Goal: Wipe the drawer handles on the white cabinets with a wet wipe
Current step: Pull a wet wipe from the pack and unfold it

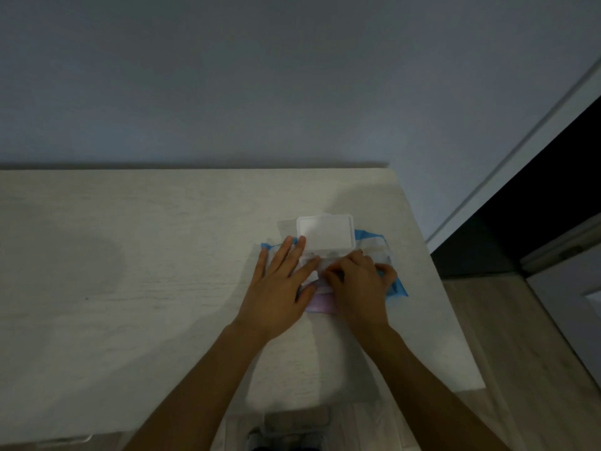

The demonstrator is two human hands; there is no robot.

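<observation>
Probably a soft, light, slippery pack (374,248), pinned under the straight, slightly spread fingers of left hand (276,288), lid (325,234) flipped up just beyond the fingertips. Right hand (357,284) curled at the opening; cannot tell whether a wipe is pinched. Better to take the limp wet sheet by one corner.

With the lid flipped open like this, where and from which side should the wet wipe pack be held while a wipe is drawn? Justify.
From above, pressing flat on its left part beside the opening, as the left hand does. The wet wipe pack lies flat on the cabinet top and its lid is folded back, so the near side is free for the right hand.
</observation>
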